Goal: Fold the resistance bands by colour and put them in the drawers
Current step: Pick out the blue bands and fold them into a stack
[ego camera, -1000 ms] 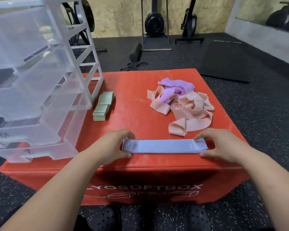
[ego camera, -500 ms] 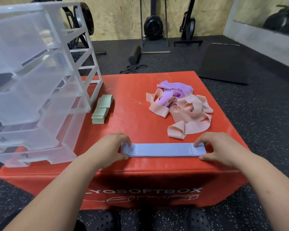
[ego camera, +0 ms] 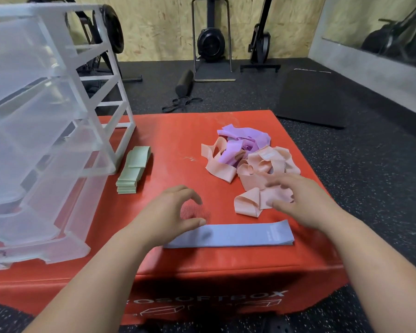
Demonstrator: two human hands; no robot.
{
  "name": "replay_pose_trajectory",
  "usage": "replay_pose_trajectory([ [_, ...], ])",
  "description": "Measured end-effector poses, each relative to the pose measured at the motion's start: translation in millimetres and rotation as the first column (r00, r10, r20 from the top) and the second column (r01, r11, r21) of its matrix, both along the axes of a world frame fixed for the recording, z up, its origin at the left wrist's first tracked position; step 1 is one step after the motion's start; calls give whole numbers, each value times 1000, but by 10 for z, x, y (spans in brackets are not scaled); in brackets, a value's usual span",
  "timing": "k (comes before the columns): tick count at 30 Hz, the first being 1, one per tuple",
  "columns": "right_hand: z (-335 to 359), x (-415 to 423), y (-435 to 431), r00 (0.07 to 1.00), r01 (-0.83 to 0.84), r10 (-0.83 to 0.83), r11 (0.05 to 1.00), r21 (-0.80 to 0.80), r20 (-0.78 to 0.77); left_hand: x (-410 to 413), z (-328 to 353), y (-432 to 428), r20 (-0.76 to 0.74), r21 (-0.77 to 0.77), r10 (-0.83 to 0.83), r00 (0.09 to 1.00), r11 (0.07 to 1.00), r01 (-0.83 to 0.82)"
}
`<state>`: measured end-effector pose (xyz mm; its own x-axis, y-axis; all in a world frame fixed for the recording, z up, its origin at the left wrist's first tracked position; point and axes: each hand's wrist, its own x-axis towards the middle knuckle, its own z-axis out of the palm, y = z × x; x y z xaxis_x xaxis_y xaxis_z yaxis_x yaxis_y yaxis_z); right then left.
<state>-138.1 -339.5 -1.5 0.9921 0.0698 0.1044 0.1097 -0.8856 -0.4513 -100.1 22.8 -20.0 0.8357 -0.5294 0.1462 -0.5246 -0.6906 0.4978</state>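
The left hand hung half-curled, thumb and fingers parted around nothing, its grip empty above the near-left end of the flat blue-grey fabric resistance band; the thumb tip sat at or just over that end, and contact could not be told. The right hand, blurred, was spread open and also held nothing, poised above the band's far-right end with its fingers over the nearest salmon-pink loop. The band lay pressed flat between the two grips, its long axis running side to side along the near edge of the red padded box's surface, its printed end toward the right grip. It looked light, limp and faintly grippy, so it would likely fold without springing back; pinching one short end and carrying it across to the other seemed the sensible hold. Beyond the right grip lay the tangled pink and lilac bands; beyond the left, the stack of folded pale-green bands beside the clear plastic drawer unit.
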Motion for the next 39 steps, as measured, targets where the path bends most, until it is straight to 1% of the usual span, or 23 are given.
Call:
replay_pose_trajectory([
  [2, 16, 204, 2, 986, 136, -138, 990, 26, 95, 88, -3, -140, 5, -41, 14, 1000, 999, -14],
  [4, -12, 401, -37, 944, 299, -307, 951, 83, 119, 172, -30, -261, 29, -61, 8, 1000, 998, -6],
  [6, -80, 573, -114, 903, 415, -425, 901, 127, 64, 250, -66, -346, 37, -71, -5, 999, 997, 7],
  [9, -179, 753, -206, 862, 505, -504, 850, 149, -47, 336, -118, -417, 40, -72, -9, 999, 997, 12],
  [11, -215, 834, -210, 863, 505, -500, 843, 184, -78, 382, -150, -433, 55, -74, -20, 998, 997, 24],
  [13, -213, 894, -195, 874, 480, -484, 851, 214, -35, 423, -167, -427, 47, -87, -30, 998, 996, 34],
  [16, -81, 954, -155, 866, 436, -480, 862, 259, 138, 482, -176, -414, 41, -117, -20, 999, 993, 25],
  [19, 170, 964, -67, 798, 402, -469, 882, 246, 379, 509, -168, -423, 57, -147, 4, 998, 989, 5],
  [21, 317, 938, -7, 759, 363, -441, 897, 252, 479, 512, -153, -428, 61, -164, 19, 998, 986, -9],
  [22, 346, 925, 4, 765, 342, -424, 905, 251, 484, 508, -144, -431, 62, -168, 25, 998, 986, -14],
  [23, 350, 909, 3, 793, 333, -409, 912, 241, 452, 500, -137, -432, 65, -171, 28, 997, 985, -17],
  [25, 303, 872, -24, 867, 354, -401, 913, 201, 295, 482, -128, -422, 64, -173, 30, 997, 985, -19],
  [26, 277, 852, -52, 886, 377, -409, 909, 176, 217, 469, -124, -411, 63, -167, 29, 998, 986, -18],
  [27, 269, 833, -88, 890, 398, -425, 901, 172, 167, 457, -121, -399, 66, -158, 23, 998, 987, -13],
  [28, 282, 817, -124, 884, 411, -444, 888, 206, 149, 445, -115, -386, 71, -149, 16, 997, 989, -5],
  [30, 366, 775, -183, 846, 413, -503, 829, 378, 178, 424, -99, -363, 76, -145, 4, 997, 989, 7],
  [32, 470, 726, -213, 771, 375, -578, 751, 543, 267, 409, -74, -356, 80, -146, 8, 997, 989, 4],
  [33, 514, 694, -219, 726, 353, -608, 730, 586, 320, 400, -62, -362, 82, -146, 14, 997, 989, -2],
  [35, 593, 613, -198, 658, 305, -634, 717, 627, 406, 386, -52, -384, 85, -156, 22, 996, 988, -8],
  [36, 631, 575, -179, 641, 276, -634, 716, 642, 432, 379, -51, -398, 85, -161, 25, 996, 987, -11],
  [37, 665, 548, -164, 637, 245, -629, 713, 657, 445, 373, -49, -414, 89, -164, 29, 996, 986, -14],
  [39, 697, 529, -132, 667, 200, -603, 710, 675, 438, 365, -43, -448, 101, -167, 37, 994, 986, -20],
])
